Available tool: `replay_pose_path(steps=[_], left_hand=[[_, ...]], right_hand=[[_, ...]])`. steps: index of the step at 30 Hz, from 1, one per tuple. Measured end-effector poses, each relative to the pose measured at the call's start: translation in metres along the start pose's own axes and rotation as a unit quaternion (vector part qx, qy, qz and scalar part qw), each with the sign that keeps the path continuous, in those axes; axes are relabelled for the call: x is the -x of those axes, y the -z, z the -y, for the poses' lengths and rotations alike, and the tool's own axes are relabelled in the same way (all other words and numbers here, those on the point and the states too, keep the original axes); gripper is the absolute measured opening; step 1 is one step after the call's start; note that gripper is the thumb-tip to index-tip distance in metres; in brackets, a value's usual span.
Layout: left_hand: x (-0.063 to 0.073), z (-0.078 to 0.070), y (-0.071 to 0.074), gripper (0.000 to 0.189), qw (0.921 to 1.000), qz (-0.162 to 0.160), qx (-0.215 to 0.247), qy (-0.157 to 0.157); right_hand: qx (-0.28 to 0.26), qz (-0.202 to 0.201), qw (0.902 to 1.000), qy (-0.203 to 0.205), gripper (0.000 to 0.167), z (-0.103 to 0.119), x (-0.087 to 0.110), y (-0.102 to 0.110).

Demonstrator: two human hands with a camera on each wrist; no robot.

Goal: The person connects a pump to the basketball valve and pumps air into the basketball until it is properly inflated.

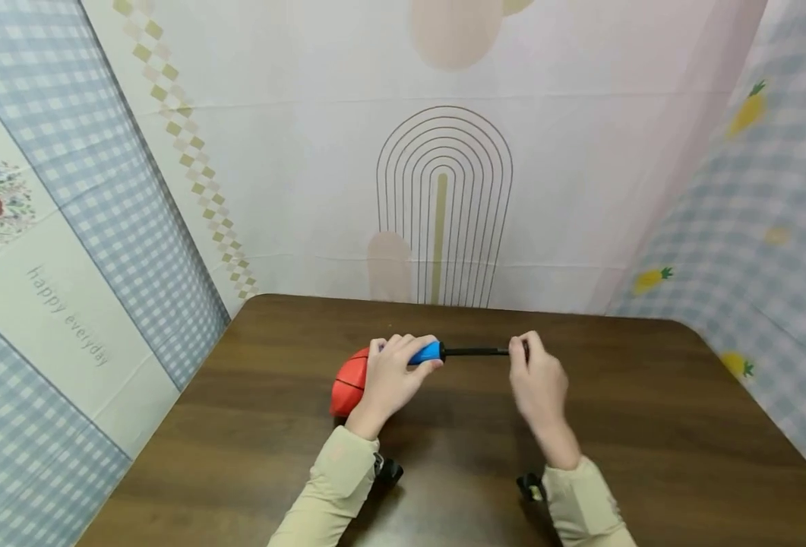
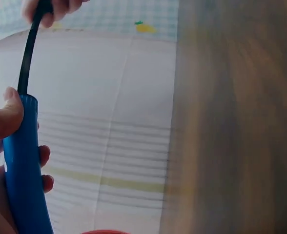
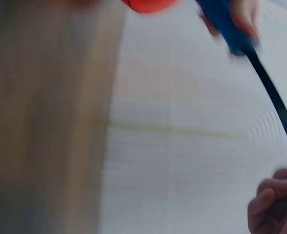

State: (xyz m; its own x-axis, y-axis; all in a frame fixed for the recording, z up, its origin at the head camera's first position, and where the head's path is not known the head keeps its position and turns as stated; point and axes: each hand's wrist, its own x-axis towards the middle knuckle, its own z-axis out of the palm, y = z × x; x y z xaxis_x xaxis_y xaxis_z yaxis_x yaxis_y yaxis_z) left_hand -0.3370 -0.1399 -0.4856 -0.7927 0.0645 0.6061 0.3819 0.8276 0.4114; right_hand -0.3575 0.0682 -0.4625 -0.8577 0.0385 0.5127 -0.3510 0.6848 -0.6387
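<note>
Brown table [image 1: 204, 463]. Pump [image 1: 428, 352] held crosswise, long axis nine to three o'clock. Red ball [image 1: 349, 384] at eight o'clock, beside left hand [image 1: 392, 374], nearer one, gripping blue barrel [image 2: 24, 170]. Right hand [image 1: 541, 386], three o'clock, grasps far end of black rod [image 1: 474, 352].

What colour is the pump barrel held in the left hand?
Blue; the pump barrel shows best in the left wrist view.

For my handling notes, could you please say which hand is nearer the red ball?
Left. The left hand grips the blue tube beside the red ball, partly hiding it; the right hand is farther off, at the outer end of the black rod.
</note>
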Motion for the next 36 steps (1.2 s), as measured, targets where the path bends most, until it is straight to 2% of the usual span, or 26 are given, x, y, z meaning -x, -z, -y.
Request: replay_pose_path(steps=[4,8,12,15,17,20,23,26,28,30,34,36], left_hand=[[0.003,-0.007,-0.009,0.033,0.9995,-0.011,-0.021,-0.021],[0.007,-0.022,-0.016,0.034,0.9986,-0.025,-0.026,-0.039],[0.007,-0.026,-0.012,0.036,0.9991,-0.001,-0.001,-0.043],[0.004,-0.019,-0.005,0.036,0.9995,0.012,0.007,-0.029],[0.002,-0.011,0.000,0.034,0.9999,0.008,0.010,-0.010],[-0.001,-0.003,0.005,0.032,0.9999,-0.006,0.012,0.011],[0.001,-0.003,0.003,0.031,0.9997,-0.022,0.004,0.009],[0.006,-0.009,-0.005,0.031,0.9989,-0.045,-0.012,-0.012],[0.008,-0.014,-0.009,0.030,0.9976,-0.061,-0.014,-0.027],[0.008,-0.017,-0.011,0.030,0.9965,-0.072,-0.011,-0.040],[0.003,-0.017,-0.009,0.032,0.9963,-0.071,0.009,-0.046],[0.000,-0.015,-0.006,0.034,0.9968,-0.068,0.019,-0.036]], right_hand=[[-0.064,0.027,0.9972,-0.028,0.021,0.005,0.014,-0.025],[-0.100,0.054,0.9935,-0.015,0.017,0.009,0.024,-0.038],[-0.049,0.078,0.9956,0.017,0.018,0.011,0.022,-0.027],[-0.015,0.077,0.9961,0.040,0.021,0.010,0.014,-0.013],[-0.010,0.064,0.9973,0.036,0.022,0.008,0.008,-0.004],[-0.018,0.042,0.9989,0.008,0.022,0.008,0.003,0.003],[-0.056,0.067,0.9961,-0.013,0.021,0.012,0.008,-0.005],[-0.121,0.098,0.9875,-0.026,0.021,0.018,0.017,-0.023],[-0.159,0.111,0.9808,-0.023,0.022,0.022,0.022,-0.031],[-0.173,0.117,0.9777,-0.015,0.020,0.024,0.024,-0.035],[-0.099,0.112,0.9881,0.035,0.018,0.021,0.017,-0.026],[-0.053,0.084,0.9935,0.056,0.018,0.017,0.011,-0.016]])
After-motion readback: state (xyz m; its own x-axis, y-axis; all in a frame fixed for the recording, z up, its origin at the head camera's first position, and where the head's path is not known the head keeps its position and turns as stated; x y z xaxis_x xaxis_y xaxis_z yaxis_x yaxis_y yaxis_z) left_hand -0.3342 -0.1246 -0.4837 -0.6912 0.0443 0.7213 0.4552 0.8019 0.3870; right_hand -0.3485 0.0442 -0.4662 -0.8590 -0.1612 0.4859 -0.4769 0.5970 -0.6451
